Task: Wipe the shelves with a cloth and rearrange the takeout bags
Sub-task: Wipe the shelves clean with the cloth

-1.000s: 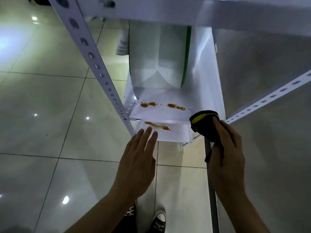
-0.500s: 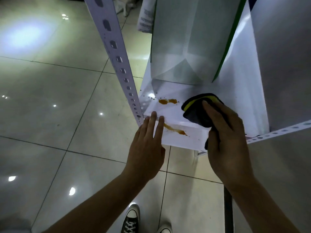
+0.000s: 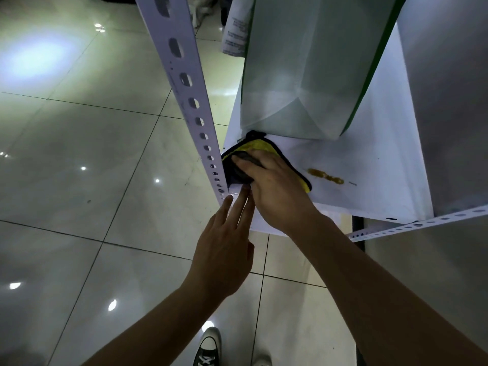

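A fuzzy yellow, dark-edged cloth (image 3: 260, 151) is pressed onto the smooth white shelf (image 3: 369, 165) by the right hand (image 3: 277, 191), fingers (image 3: 245, 165) loosely spread; the left hand (image 3: 224, 249) fingers, straight, are rested on the shelf edge.

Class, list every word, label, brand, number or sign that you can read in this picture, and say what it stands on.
No text here can be read.
Printed lines on the white paper sheet hanging behind the white paper takeout bag with green edges: too small and blurred.
White metal shelf, perforated white upright post, yellow and black cloth: no writing.

1 head-worn wide-angle view looks steeply down, close over the shelf (image 3: 369, 165) and floor (image 3: 79, 154).
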`<state>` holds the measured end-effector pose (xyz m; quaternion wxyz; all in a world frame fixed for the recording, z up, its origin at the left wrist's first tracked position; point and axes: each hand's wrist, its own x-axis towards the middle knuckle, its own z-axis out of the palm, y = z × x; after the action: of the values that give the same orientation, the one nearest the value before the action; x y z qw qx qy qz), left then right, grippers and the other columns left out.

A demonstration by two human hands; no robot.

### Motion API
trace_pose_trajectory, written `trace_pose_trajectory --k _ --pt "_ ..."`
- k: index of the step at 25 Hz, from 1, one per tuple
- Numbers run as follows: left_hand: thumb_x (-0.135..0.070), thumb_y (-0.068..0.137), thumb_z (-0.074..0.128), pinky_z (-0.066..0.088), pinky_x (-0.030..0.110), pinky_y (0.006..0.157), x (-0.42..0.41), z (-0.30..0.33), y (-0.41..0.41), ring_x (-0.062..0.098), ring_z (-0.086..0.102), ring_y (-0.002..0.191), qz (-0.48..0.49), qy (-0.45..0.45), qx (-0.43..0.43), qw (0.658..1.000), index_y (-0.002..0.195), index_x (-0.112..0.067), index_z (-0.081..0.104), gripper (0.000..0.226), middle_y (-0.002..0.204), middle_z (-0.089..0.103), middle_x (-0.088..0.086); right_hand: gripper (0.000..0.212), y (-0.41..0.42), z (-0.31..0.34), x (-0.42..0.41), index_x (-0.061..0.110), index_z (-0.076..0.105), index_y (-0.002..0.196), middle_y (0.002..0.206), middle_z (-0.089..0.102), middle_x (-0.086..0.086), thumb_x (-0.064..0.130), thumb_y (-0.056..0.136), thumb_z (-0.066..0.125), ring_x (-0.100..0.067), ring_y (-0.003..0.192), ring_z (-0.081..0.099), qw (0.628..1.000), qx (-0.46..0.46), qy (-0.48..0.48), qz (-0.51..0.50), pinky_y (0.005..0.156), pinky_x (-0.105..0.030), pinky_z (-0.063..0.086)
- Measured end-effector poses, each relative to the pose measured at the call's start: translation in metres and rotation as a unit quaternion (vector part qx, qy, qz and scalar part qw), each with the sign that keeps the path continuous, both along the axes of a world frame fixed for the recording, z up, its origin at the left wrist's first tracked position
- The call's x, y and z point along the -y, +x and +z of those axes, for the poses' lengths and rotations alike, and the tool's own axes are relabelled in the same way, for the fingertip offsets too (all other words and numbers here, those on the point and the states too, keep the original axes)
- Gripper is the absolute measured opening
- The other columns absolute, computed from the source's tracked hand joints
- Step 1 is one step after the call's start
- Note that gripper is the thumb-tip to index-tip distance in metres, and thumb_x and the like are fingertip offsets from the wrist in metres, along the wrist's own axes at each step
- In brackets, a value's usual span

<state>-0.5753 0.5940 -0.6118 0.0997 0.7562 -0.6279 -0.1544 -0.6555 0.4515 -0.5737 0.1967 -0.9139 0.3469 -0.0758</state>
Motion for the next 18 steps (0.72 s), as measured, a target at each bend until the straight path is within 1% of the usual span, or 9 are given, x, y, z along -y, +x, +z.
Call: trace_pose_trajectory --k 3,6,8,10,11,14,16,18 --pt "-0.016 0.092 0.057 0.017 0.034 0.121 -0.002 0.002 0.001 0.027 0.008 0.153 0.002 -0.01 -0.001 1.0 0.155 -0.022 -0.007 0.091 0.164 -0.007 -0.002 0.051 0.005 -0.002 0.002 0.026 0.043 0.152 0.157 0.04 -0.003 0.015 0.103 0.047 -0.023 0.142 0.037 0.999 0.0 0.029 -0.031 0.116 -0.034 0.033" --pt "-0.011 0.09 0.058 0.028 0.04 0.119 -0.002 0.008 0.004 0.03 0.015 0.151 0.0 -0.016 -0.011 1.0 0.157 -0.023 -0.002 0.091 0.165 -0.004 -0.004 0.052 -0.011 0.0 0.0 0.025 0.042 0.153 0.155 0.041 -0.002 0.013 0.103 0.045 -0.022 0.14 0.039 0.997 -0.01 0.007 -0.077 0.113 -0.032 0.035" --pt "-0.008 0.089 0.057 0.035 0.043 0.116 -0.003 0.011 0.006 0.03 0.02 0.15 0.002 -0.018 -0.019 1.0 0.158 -0.023 0.001 0.09 0.166 -0.002 -0.004 0.052 -0.032 0.001 -0.002 0.023 0.042 0.153 0.154 0.042 -0.004 0.011 0.102 0.045 -0.025 0.138 0.041 0.992 -0.015 0.014 -0.122 0.112 -0.037 0.038" --pt "-0.006 0.088 0.056 0.041 0.043 0.11 -0.002 0.014 0.002 0.029 0.028 0.146 0.003 -0.019 -0.032 0.999 0.158 -0.021 0.003 0.089 0.166 0.0 -0.004 0.054 -0.062 0.004 -0.005 0.022 0.044 0.152 0.152 0.043 -0.008 0.008 0.1 0.047 -0.031 0.136 0.043 0.987 -0.025 0.015 -0.157 0.109 -0.042 0.04" --pt "-0.005 0.087 0.056 0.043 0.043 0.107 -0.002 0.014 0.002 0.029 0.031 0.143 0.007 -0.018 -0.034 0.999 0.158 -0.02 0.004 0.089 0.166 0.002 -0.003 0.055 -0.072 0.005 -0.009 0.022 0.045 0.151 0.152 0.043 -0.009 0.006 0.099 0.048 -0.032 0.135 0.043 0.985 -0.023 0.015 -0.17 0.107 -0.042 0.042" --pt "-0.002 0.086 0.056 0.045 0.043 0.103 0.0 0.017 -0.001 0.031 0.039 0.137 0.013 -0.023 -0.038 0.999 0.158 -0.017 0.009 0.087 0.166 0.008 0.0 0.057 -0.089 0.004 -0.013 0.023 0.047 0.15 0.151 0.044 -0.007 0.004 0.096 0.049 -0.031 0.134 0.044 0.977 -0.005 0.004 -0.212 0.103 -0.04 0.045" --pt "-0.002 0.084 0.056 0.046 0.043 0.101 -0.001 0.018 0.001 0.031 0.041 0.134 0.01 -0.026 -0.034 0.999 0.157 -0.016 0.012 0.086 0.165 0.011 0.0 0.058 -0.098 0.002 -0.012 0.024 0.047 0.149 0.151 0.043 -0.006 0.004 0.095 0.049 -0.031 0.133 0.045 0.97 -0.007 -0.009 -0.245 0.102 -0.042 0.045" --pt "-0.003 0.084 0.056 0.047 0.043 0.1 0.0 0.019 0.004 0.03 0.043 0.132 0.007 -0.03 -0.035 0.999 0.157 -0.017 0.014 0.086 0.165 0.011 -0.001 0.058 -0.118 0.001 -0.003 0.02 0.049 0.149 0.153 0.041 -0.007 0.001 0.094 0.048 -0.031 0.134 0.045 0.954 0.009 -0.014 -0.3 0.107 -0.041 0.044"
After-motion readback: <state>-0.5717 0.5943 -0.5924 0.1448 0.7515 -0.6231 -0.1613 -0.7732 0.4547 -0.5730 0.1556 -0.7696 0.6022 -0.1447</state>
